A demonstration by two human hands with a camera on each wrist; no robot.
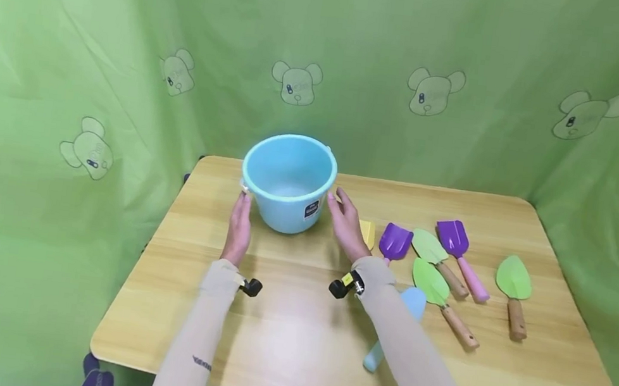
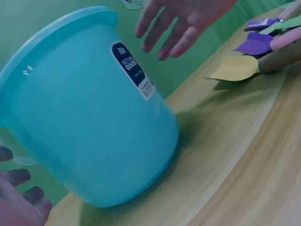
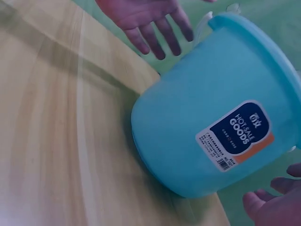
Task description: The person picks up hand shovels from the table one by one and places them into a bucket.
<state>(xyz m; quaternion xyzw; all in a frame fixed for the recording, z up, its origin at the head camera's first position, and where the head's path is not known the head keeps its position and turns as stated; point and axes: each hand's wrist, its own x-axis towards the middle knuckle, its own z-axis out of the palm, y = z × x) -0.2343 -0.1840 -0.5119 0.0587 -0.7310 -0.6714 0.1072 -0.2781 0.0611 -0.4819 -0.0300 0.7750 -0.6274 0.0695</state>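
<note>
A light blue plastic bucket (image 1: 283, 212) stands upright on the wooden table, its inside bare as far as the head view shows. A dark label (image 3: 240, 134) is stuck on its side. My left hand (image 1: 238, 229) is at the bucket's left side, fingers extended, close to the handle's end under the rim. On the opposite side is my right hand (image 1: 349, 226), its fingers spread and relaxed beside the wall. Both wrist views show the hands apart from the bucket, palms facing it, with nothing held.
Right of the bucket lie a yellow shovel (image 1: 366, 233), purple shovels (image 1: 396, 241) with pink handles, and several green trowels (image 1: 514, 279) with wooden handles. A blue trowel (image 1: 414, 302) is partly hidden under my right forearm. Green curtains (image 1: 351, 128) surround the table (image 1: 281, 342).
</note>
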